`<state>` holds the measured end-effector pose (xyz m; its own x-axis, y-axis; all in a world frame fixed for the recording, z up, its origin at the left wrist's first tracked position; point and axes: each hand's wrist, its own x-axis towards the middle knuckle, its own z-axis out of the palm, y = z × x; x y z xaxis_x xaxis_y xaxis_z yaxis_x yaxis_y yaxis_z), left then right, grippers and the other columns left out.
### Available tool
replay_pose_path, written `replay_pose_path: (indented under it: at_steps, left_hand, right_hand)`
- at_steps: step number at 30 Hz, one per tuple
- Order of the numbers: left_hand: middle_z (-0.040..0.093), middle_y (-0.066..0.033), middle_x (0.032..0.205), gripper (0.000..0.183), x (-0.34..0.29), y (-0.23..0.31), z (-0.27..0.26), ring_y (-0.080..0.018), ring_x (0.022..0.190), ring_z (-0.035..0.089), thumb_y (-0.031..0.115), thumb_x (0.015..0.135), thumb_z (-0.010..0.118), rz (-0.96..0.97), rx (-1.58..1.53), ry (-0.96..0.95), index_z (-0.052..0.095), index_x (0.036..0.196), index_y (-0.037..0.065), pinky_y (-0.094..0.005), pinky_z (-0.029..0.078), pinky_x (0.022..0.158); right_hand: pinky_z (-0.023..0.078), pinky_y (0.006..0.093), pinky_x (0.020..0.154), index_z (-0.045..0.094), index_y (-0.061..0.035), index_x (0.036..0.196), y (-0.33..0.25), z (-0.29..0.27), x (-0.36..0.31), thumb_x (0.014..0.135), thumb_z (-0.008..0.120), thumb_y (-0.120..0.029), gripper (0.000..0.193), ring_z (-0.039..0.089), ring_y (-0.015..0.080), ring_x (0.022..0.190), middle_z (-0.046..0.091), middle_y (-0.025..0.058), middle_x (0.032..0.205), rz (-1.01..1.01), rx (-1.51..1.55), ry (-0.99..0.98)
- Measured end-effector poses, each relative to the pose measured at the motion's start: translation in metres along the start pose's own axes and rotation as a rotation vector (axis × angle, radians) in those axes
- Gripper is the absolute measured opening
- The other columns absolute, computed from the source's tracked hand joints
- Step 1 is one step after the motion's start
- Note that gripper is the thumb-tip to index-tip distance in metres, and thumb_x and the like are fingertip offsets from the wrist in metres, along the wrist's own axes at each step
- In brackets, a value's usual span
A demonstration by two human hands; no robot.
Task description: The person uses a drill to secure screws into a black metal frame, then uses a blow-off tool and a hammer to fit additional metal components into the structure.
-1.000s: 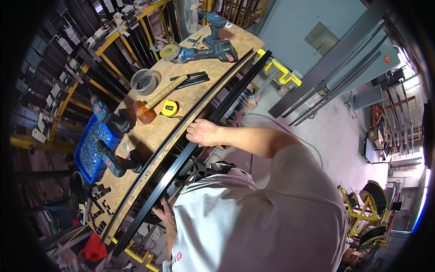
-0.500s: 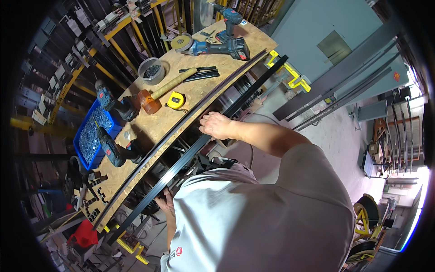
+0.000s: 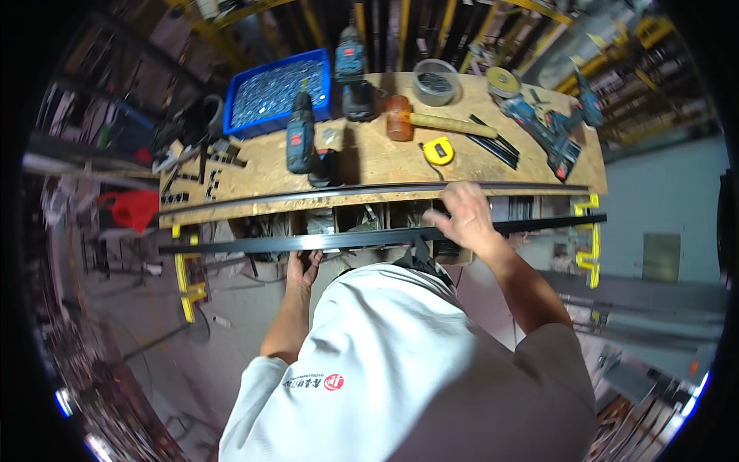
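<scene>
A long black metal profile (image 3: 346,240) spans in front of the bench, its ends at the yellow brackets. My left hand (image 3: 305,266) grips its near side from below, left of the middle, with the fingertips partly hidden under it. Slightly blurred, my right hand (image 3: 466,218) is above the profile, thumb spread from the fingers and nothing in it. Its fingertips reach a second dark metal strip (image 3: 369,189), which lies along the bench's front edge; whether they touch it I cannot tell.
On the wooden bench (image 3: 369,158) are a yellow tape measure (image 3: 438,152), a mallet (image 3: 399,118), black strips (image 3: 496,144), cordless drills (image 3: 300,138), an angle grinder (image 3: 543,135), a tub of screws (image 3: 436,83) and a blue bin (image 3: 278,92) of small metal parts. Yellow brackets (image 3: 587,242) project from the front.
My view has swung left, so the bench now lies level across it. My right hand has come off the near profile, opened and moved toward the far strip. My left hand stays at the profile.
</scene>
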<state>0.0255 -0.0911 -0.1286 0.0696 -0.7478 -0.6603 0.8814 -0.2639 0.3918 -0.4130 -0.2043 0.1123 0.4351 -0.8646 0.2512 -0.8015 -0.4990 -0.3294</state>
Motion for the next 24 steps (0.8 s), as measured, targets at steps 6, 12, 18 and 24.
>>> replay_pose_path:
  at_steps: [6,12,18,24]
  left_hand:
    - [0.064,-0.0021,0.086,0.022,-0.013,-0.004,0.017,-0.0175,0.076,0.065,0.033,0.101,0.067,0.075,0.151,0.247,0.066,0.102,0.011,-0.0357,0.056,0.064]
    - [0.073,-0.0042,0.094,0.021,-0.061,-0.034,0.007,-0.0177,0.084,0.067,0.029,0.094,0.072,0.11,0.389,0.308,0.075,0.1,0.009,-0.0349,0.055,0.076]
    - [0.073,-0.0071,0.088,0.022,-0.125,-0.039,0.1,-0.015,0.076,0.068,0.022,0.097,0.07,0.031,0.457,0.005,0.075,0.098,0.001,-0.0305,0.058,0.07]
    - [0.068,-0.0141,0.126,0.056,-0.14,-0.005,0.135,-0.0255,0.123,0.062,0.035,0.091,0.076,0.213,-0.025,-0.29,0.063,0.131,-0.003,-0.0444,0.049,0.111]
  right_hand:
    - [0.047,0.0515,0.094,0.069,-0.0028,0.109,0.059,0.027,0.001,0.078,0.086,-0.023,0.041,0.059,0.0421,0.108,0.063,0.0207,0.11,0.088,-0.173,-0.002]
    - [0.045,0.0516,0.09,0.063,-0.0007,0.09,0.081,0.038,-0.015,0.087,0.077,-0.015,0.021,0.057,0.0432,0.098,0.061,0.0197,0.095,0.034,-0.085,0.049]
    - [0.047,0.051,0.078,0.063,0.0023,0.09,0.042,-0.028,-0.021,0.094,0.073,-0.023,0.027,0.06,0.0442,0.085,0.062,0.0225,0.085,0.043,-0.017,0.034]
    - [0.053,0.0393,0.074,0.068,0.0024,0.09,-0.025,-0.085,-0.06,0.082,0.085,-0.022,0.031,0.067,0.0262,0.074,0.068,0.0168,0.078,0.465,0.373,-0.398]
